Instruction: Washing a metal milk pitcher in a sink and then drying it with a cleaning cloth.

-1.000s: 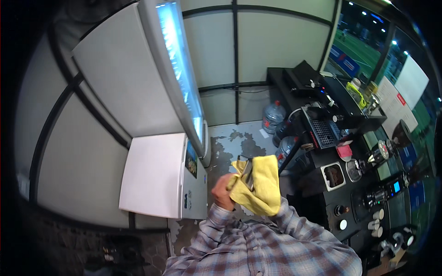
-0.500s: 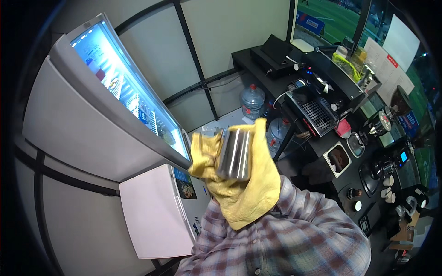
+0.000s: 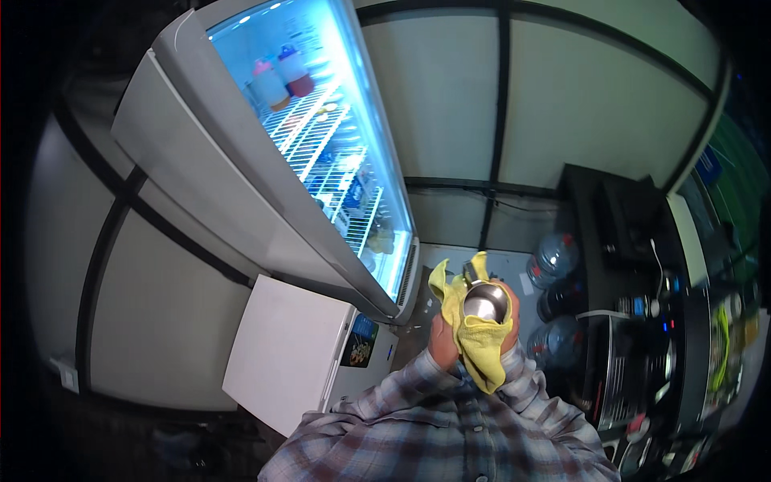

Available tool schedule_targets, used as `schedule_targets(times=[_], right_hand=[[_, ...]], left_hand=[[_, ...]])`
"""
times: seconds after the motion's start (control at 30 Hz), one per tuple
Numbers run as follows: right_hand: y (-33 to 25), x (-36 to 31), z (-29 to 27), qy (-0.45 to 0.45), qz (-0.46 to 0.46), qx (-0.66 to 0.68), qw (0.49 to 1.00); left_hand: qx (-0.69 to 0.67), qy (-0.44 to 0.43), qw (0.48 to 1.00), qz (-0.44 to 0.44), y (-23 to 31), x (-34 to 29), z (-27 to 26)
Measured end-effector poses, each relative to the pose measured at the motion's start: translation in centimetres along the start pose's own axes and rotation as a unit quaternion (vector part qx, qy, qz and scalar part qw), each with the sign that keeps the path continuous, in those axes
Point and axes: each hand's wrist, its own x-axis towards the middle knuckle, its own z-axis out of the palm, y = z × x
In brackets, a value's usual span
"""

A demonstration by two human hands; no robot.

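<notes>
A shiny steel milk pitcher (image 3: 487,300) is held in front of my chest, tipped so its open mouth and bare inside show. A yellow cloth (image 3: 483,345) wraps around it, with one end hanging below and corners sticking up on the far side. My left hand (image 3: 442,344) is closed on the cloth at the pitcher's left side. Around the right side curls my right hand (image 3: 512,312), gripping the pitcher, partly through the cloth. Most fingertips are hidden by the cloth and pitcher.
A lit glass-door fridge (image 3: 321,161) with bottles on its racks stands at the left. Below it is a low white chest or cabinet (image 3: 281,353). Large water bottles (image 3: 552,261) stand on the floor beside the dark counter (image 3: 582,193), which carries a coffee machine (image 3: 622,369) at the right.
My view has swung left, bringing more of the fridge in. The pitcher has gone from showing its outer side to showing its mouth, and my hands have come out from behind the cloth.
</notes>
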Motion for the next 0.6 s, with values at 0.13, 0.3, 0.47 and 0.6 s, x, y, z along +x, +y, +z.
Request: schedule_targets(times=[0.13, 0.3, 0.47, 0.6], right_hand=[[3.9, 5.9, 2.4, 0.001, 0.121, 0.118, 0.986], [7.4, 12.8, 6.0, -0.054, 0.162, 0.212, 0.962], [10.3, 20.0, 9.1, -0.11, 0.203, 0.291, 0.928], [11.4, 22.7, 13.2, -0.157, 0.253, 0.348, 0.889]], left_hand=[[0.417, 0.022, 0.889, 0.187, 0.5, 7.5, -2.8], [0.5, 0.052, 0.861, 0.08, -2.3, 13.3, -5.3], [-0.005, 0.121, 0.992, -0.015, -5.6, 17.8, -6.4], [-0.002, 0.238, 0.971, -0.035, -7.8, 21.6, -7.2]])
